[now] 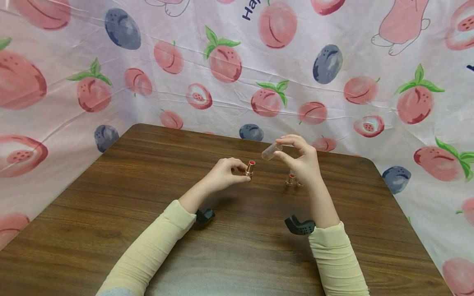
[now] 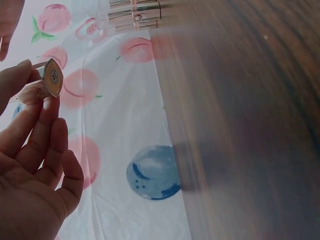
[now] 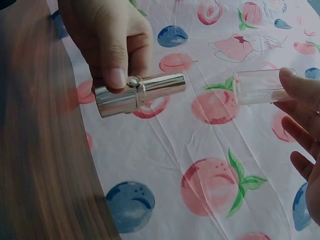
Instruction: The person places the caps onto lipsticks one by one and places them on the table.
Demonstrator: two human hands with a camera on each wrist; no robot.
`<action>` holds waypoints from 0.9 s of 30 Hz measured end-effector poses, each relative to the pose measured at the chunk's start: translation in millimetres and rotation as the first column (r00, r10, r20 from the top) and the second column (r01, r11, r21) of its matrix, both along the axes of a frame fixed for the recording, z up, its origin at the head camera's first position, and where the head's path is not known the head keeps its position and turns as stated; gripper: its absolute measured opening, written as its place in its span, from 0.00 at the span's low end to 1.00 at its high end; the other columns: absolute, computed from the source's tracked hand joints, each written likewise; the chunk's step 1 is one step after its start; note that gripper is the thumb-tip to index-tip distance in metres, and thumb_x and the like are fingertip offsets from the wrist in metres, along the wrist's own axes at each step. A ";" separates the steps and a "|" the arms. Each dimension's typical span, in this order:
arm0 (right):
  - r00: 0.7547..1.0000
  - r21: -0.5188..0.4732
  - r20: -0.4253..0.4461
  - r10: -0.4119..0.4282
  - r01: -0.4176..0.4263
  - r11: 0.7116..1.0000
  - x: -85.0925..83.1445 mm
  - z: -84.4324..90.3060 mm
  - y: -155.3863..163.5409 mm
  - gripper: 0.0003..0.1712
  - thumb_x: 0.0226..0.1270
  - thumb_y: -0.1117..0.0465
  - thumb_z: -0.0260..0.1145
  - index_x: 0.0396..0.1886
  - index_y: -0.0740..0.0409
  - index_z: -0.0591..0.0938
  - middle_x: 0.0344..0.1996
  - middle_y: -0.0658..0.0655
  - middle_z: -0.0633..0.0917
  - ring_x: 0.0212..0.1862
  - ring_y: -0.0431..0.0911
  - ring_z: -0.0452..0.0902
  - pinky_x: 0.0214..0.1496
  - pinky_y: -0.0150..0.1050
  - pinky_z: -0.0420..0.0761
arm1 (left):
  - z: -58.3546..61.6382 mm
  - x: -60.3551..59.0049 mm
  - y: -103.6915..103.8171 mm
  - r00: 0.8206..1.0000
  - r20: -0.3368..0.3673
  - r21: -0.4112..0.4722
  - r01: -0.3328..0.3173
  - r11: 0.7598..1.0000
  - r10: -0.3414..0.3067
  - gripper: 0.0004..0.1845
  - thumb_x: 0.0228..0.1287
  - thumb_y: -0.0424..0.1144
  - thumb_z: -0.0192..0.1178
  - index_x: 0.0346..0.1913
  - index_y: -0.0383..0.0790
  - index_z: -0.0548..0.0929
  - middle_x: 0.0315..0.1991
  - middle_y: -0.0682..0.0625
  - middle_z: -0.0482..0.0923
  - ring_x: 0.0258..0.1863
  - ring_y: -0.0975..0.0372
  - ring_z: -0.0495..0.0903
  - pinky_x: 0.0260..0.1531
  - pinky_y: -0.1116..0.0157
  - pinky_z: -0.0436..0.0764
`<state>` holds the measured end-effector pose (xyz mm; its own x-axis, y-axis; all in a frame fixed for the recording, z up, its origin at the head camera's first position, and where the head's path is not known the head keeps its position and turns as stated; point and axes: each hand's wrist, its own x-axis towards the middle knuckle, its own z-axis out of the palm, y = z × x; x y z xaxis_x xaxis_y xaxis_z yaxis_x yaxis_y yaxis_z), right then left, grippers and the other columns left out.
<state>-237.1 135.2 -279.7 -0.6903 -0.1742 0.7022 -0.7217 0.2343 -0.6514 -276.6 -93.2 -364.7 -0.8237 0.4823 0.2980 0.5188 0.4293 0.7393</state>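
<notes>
Pinching a lipstick (image 1: 250, 168) between thumb and fingertips, the left hand (image 1: 222, 174) holds it just above the table (image 1: 111, 205), red tip up and clear of the skin; in the left wrist view the fingers (image 2: 30, 130) curl round the barrel and its metal base (image 2: 52, 77) faces the camera. This grip at the lower barrel leaves the upper part free, which suits fitting a cover over it. The right hand (image 1: 301, 158) holds a clear cap (image 1: 271, 151) raised above the table, pinched between thumb and forefinger near its closed end, open mouth turned toward the lipstick. In the right wrist view the cap (image 3: 257, 87) and the metallic barrel (image 3: 140, 92) lie roughly in line, mouth facing tip, with a visible gap between them; they are near but not touching. Holding both parts in the air, rather than resting them on the wood, permits fine alignment of the two axes. Two more lipsticks (image 1: 292, 179) stand on the table just behind the right wrist, partly hidden by it; whether they carry caps cannot be told from the head view. A fruit-print sheet (image 1: 229, 61) screens the table edges.
</notes>
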 end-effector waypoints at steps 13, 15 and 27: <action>0.999 0.028 0.012 0.032 -0.032 0.999 2.1 -7.1 -8.8 0.15 0.50 0.81 0.70 0.40 0.78 0.81 0.40 0.72 0.80 0.50 0.42 0.74 0.56 0.41 0.71 | 3.2 5.3 4.7 1.000 -0.019 0.046 0.014 0.999 -0.013 0.10 0.52 0.38 0.73 0.37 0.40 0.87 0.33 0.54 0.81 0.38 0.58 0.77 0.40 0.59 0.75; 0.999 0.027 0.014 0.042 -0.042 0.999 2.1 -8.4 -9.6 0.15 0.50 0.81 0.69 0.40 0.78 0.81 0.40 0.71 0.80 0.50 0.41 0.74 0.56 0.41 0.72 | 3.7 6.0 5.2 1.000 -0.024 0.051 0.021 0.999 -0.020 0.10 0.52 0.38 0.73 0.37 0.40 0.87 0.33 0.54 0.81 0.38 0.56 0.77 0.40 0.59 0.75; 0.998 0.035 0.016 0.066 -0.067 0.997 3.8 -10.1 -14.7 0.14 0.50 0.81 0.70 0.39 0.77 0.82 0.40 0.71 0.81 0.51 0.47 0.74 0.56 0.36 0.71 | 5.1 6.7 6.1 0.999 -0.039 0.051 0.032 0.998 -0.030 0.10 0.52 0.38 0.73 0.37 0.40 0.87 0.33 0.55 0.81 0.37 0.62 0.76 0.39 0.62 0.74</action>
